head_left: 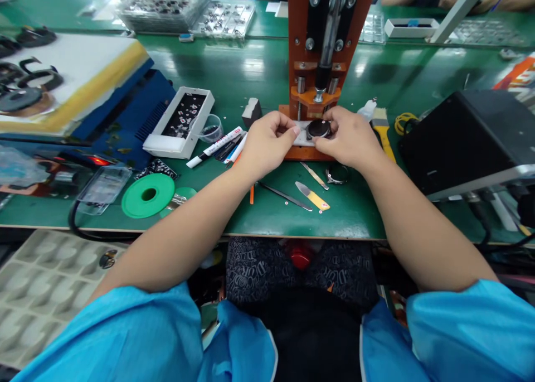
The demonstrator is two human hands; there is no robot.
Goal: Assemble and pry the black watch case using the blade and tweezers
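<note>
A round black-faced watch case [318, 128] sits on the pale plate [299, 139] at the base of an orange lever press [295, 47]. My right hand [351, 136] grips the case from its right side, thumb in front and fingers behind. Just left of the case, my left hand [267, 145] has thumb and fingertips pinched together over the plate; whatever they hold is too small to make out. In front of the press lie a yellow-handled blade [313, 196], a small knife [315, 175], dark tweezers [286, 197] and another watch case [336, 174].
To the left are a white parts box [179, 122], a clear cup [211, 129], markers [215, 146], a green reel [148, 195] and a blue machine [121, 109]. A brush [382, 131] and black box [468, 136] stand right. Trays [225, 18] and other people's arms are at the back.
</note>
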